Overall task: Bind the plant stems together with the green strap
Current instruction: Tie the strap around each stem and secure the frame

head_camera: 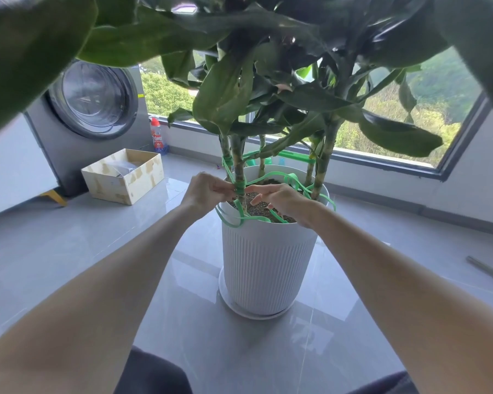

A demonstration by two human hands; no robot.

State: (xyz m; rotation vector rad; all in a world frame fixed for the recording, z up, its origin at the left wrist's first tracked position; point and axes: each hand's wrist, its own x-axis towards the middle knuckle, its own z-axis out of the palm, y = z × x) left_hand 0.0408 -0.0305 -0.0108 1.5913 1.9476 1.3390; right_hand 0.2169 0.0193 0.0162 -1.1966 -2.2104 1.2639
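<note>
A tall leafy plant with several stems (323,163) grows from a white ribbed pot (268,265) on the grey floor. A green strap (268,177) runs between the stems higher up, wraps the front left stem (237,160) and trails in loose loops over the pot's rim. My left hand (207,191) pinches the strap against that stem just above the soil. My right hand (285,200) hovers over the soil beside the same stem, forefinger stretched toward the wrap and the other fingers loosely curled; whether it holds the strap is hidden.
The pot stands on a white saucer (225,294). A washing machine (91,109), a cardboard box (123,176) and a red-capped bottle (157,136) are at the back left. A window sill runs behind the plant. A thin rod (487,270) lies on the floor at right. Big leaves hang overhead.
</note>
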